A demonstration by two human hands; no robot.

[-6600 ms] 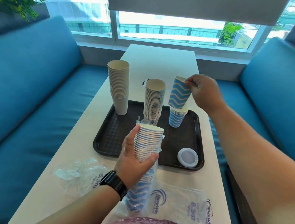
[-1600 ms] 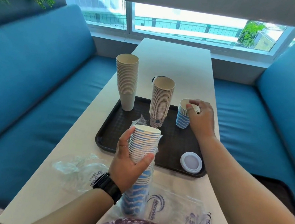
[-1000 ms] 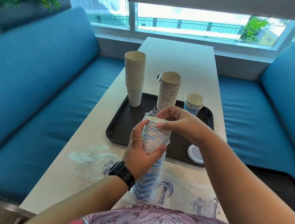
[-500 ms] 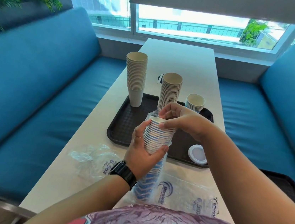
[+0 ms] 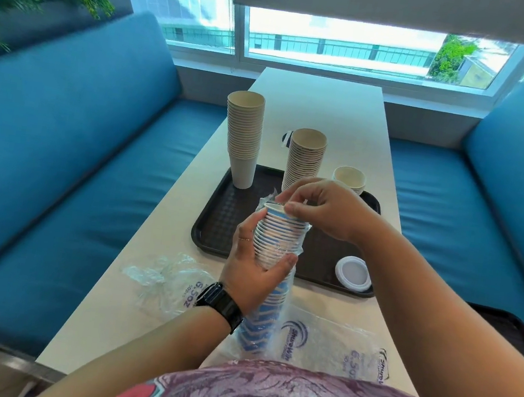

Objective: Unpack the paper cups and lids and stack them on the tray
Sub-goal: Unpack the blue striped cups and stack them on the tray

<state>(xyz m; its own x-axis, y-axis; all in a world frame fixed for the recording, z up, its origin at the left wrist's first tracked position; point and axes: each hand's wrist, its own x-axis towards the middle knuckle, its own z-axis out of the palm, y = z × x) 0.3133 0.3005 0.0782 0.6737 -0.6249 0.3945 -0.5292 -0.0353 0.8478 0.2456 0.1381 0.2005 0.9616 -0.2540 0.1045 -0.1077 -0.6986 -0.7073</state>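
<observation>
Head view: the left hand is wrapped around the middle of a tall sleeve of blue cups, thumb on one side and fingers on the other, holding it upright over the near part of the surface. The sleeve's long axis runs almost vertical, tilted a little toward the person at the bottom, and clear wrapping still clings to its lower part. The right hand sits directly on top of the sleeve, its fingertips pinching the rim of the top cup.

The relation that matters: the short blue stack on the tray lies straight ahead of the right hand, at the tray's far right corner, so the right hand is the nearer one, while the left only steadies the sleeve. The likely move is a lift up along the sleeve's axis, then forward.

Also on the tray stand 2 tall plain stacks and 1 white lid at the near right corner. 2 empty plastic bags lie on the surface near the person.
</observation>
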